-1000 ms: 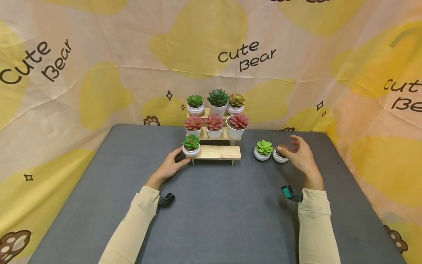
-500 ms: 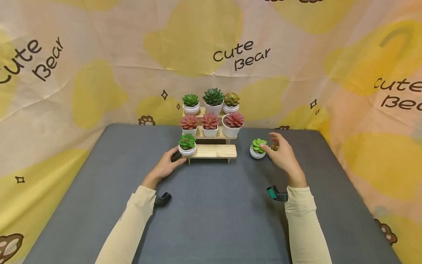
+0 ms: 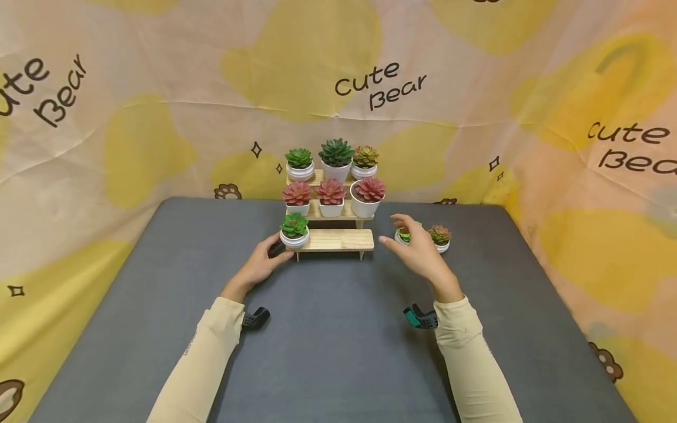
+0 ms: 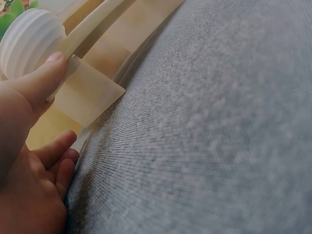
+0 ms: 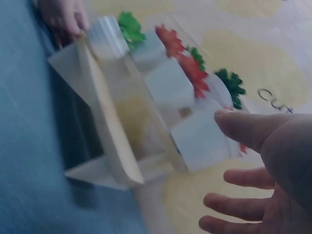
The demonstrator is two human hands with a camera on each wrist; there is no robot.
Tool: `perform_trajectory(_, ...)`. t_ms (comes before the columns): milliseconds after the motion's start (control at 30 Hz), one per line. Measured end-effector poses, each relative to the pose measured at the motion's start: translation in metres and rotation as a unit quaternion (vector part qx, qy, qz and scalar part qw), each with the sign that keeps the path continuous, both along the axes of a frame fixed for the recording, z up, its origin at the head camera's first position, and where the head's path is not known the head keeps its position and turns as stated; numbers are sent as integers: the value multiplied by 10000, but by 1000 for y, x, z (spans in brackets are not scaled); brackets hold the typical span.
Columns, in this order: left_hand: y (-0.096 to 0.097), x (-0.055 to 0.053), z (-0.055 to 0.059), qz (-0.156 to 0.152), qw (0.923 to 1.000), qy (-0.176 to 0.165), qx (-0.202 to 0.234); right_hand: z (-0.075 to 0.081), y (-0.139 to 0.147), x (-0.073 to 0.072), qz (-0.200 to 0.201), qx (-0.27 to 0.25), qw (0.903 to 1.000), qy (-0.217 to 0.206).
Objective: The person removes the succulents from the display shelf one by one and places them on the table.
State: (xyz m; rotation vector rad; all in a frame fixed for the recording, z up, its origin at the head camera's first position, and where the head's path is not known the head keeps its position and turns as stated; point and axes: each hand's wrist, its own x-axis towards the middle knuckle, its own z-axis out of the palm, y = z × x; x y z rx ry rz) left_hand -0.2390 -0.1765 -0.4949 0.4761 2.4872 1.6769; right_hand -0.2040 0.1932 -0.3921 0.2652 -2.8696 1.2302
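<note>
My left hand [image 3: 259,263] is at the left end of a three-tier wooden plant stand [image 3: 341,239], its thumb [image 4: 51,66] on the front edge of the lowest shelf and the other fingers round the end. On that shelf's left end sits a green succulent in a ribbed white pot [image 3: 294,230]. My right hand [image 3: 418,249] hovers right of the stand with fingers spread, holding nothing. It partly hides a light green potted succulent [image 3: 404,234] on the table. Beside that one stands a reddish-brown potted succulent [image 3: 440,236].
The middle tier bears three pink succulents [image 3: 331,195] in white pots. Along the top tier are a green succulent [image 3: 299,161], a taller dark green one [image 3: 336,155] and a yellowish one [image 3: 365,160]. A patterned cloth [image 3: 222,141] hangs behind the grey table [image 3: 328,352].
My right hand has moved left from the reddish-brown succulent, past the light green one, toward the stand, its fingers spreading. My left hand stays at the stand. The head view has turned slightly right.
</note>
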Motion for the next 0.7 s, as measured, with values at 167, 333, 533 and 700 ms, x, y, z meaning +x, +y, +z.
perform_trajectory(167, 1, 1, 3, 2, 10000, -30, -34, -9, -21, 1, 266, 62, 9990, 342)
perform_trajectory(333, 2, -1, 5, -11, 10000, 11, -41, -16, -39, 3, 553, -105, 9960, 696)
perform_trajectory(533, 3, -2, 4, -62, 10000, -33, -13, -28, -52, 6, 714, -14, 9943, 785)
perform_trajectory(700, 1, 1, 3, 4, 9999, -94, 75, -33, -65, 6, 809, 7, 9943, 700)
